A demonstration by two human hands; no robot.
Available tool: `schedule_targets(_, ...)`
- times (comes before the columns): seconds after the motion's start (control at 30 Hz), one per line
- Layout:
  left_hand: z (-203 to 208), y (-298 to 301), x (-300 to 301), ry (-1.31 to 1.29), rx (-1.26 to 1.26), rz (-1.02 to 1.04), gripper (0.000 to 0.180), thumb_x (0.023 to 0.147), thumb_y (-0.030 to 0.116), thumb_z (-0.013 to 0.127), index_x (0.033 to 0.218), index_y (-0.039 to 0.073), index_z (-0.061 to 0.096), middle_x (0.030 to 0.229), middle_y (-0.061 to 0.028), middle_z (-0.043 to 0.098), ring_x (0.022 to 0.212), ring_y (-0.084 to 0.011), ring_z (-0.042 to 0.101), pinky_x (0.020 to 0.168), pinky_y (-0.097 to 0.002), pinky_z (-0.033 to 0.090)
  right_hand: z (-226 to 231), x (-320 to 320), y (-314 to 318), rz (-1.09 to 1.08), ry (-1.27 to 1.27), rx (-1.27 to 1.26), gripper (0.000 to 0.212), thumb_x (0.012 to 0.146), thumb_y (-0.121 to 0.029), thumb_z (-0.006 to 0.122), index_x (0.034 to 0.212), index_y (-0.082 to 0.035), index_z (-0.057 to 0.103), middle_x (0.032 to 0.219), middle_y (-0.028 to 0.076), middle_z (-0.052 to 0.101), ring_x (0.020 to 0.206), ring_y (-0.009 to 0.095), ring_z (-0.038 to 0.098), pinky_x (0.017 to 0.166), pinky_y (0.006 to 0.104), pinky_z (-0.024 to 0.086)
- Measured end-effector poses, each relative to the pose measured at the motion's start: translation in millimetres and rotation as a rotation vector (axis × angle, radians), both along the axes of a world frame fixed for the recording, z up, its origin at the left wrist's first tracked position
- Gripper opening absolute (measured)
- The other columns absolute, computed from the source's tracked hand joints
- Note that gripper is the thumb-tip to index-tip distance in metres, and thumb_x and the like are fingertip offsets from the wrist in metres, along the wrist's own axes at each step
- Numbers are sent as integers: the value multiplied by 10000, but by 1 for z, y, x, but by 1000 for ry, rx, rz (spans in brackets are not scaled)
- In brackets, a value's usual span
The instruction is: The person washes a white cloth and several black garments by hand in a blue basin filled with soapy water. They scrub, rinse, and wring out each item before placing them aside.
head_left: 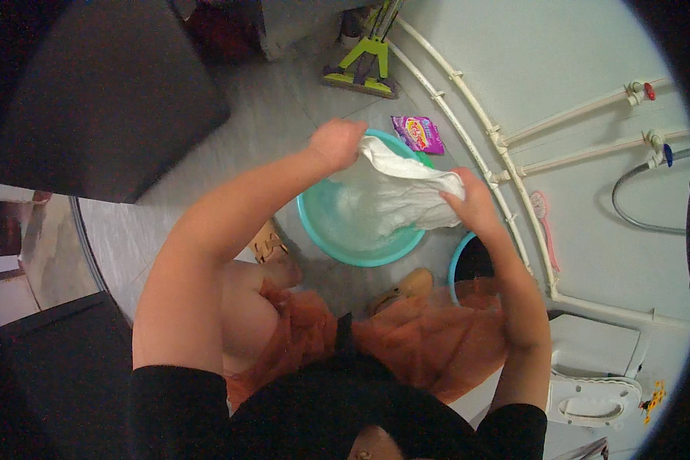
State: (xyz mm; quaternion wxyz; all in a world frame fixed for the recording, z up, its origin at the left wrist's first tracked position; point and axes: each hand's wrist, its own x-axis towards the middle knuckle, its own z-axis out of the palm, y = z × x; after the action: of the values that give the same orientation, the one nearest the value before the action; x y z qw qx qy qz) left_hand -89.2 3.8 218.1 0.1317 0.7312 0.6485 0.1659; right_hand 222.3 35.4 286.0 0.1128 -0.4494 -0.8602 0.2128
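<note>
A wet white cloth (412, 190), perhaps a towel, is stretched between my two hands over a turquoise basin (312, 231). My left hand (339, 144) grips one end above the basin's far left rim. At the right, my right hand (474, 203) is closed on the other end, thumb toward me. The cloth's lower folds hang down toward the cloudy, foamy water (354, 218) in the basin. The cloth hides part of the basin's right side.
Behind the basin lies a purple packet (418, 136), with a green flat mop (364, 69) farther back. A second blue-rimmed basin (454, 264) stands at the right, partly behind my forearm. White pipes (506, 165) and a pink brush (544, 230) line the right wall. Dark cabinet (107, 100) at left.
</note>
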Motion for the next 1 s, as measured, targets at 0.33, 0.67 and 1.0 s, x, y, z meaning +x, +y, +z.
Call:
schedule_targets(0.33, 136, 21, -29, -399, 442, -11, 195, 803, 160, 556, 979, 103, 618, 983, -135, 618, 954, -312, 604, 821, -399, 493, 146, -31, -12, -337, 465, -23, 336, 797, -187, 726, 1090, -41, 648, 957, 70, 653, 869, 146, 604, 794, 299, 485)
schedule_targets(0.67, 117, 30, -19, -653, -108, 3, 412, 910, 320, 473, 1230, 79, 573, 1152, -127, 637, 1037, -262, 611, 900, -372, 477, 118, -37, 4, -203, 86, -44, 407, 814, -287, 710, 1104, -15, 625, 990, 114, 661, 924, 212, 619, 845, 342, 474)
schedule_targets(1.0, -195, 19, 40, -88, -749, -2, 442, 791, 117, 591, 1229, 168, 612, 1276, -162, 570, 1178, -341, 549, 921, -435, 479, -211, -46, 10, 94, -290, -236, 466, 899, -290, 565, 1334, -148, 478, 1099, 165, 611, 992, 344, 601, 886, 447, 467)
